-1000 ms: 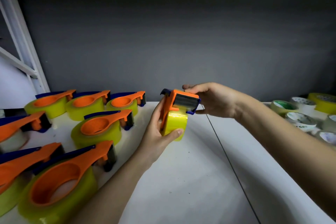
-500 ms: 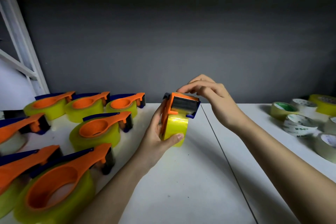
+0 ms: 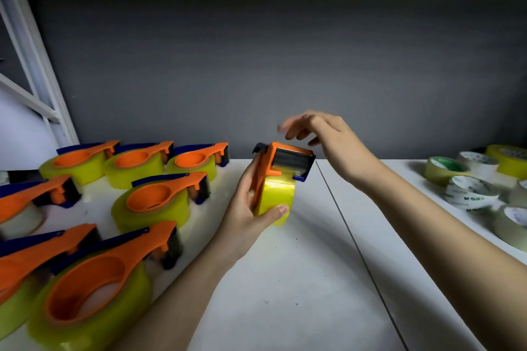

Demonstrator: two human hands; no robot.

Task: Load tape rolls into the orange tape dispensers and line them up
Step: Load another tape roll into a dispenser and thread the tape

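A: ok so the right hand (image 3: 319, 137) has come up off the dispenser (image 3: 281, 164) since half a second ago. It was pinching at the top of the cutter end, now it's floating just above it, touching nothing.

B: fingers spread?

A: loosely, yeah, a bit blurry but empty and relaxed. My guess is the threading or pressing step on this one is done.

B: and the other grip?

A: left hand (image 3: 251, 208) is wrapped round the dispenser and its yellow tape roll (image 3: 278, 199), thumb across the front of the roll, fingers behind the orange handle. It's held upright, just above the tabletop (image 3: 285, 279), about in the middle.

B: so it joins the rest next?

A: probably. The loaded dispensers (image 3: 154, 202) sit in rows off to the left, and the spare rolls (image 3: 470, 191) are on the right, well apart.
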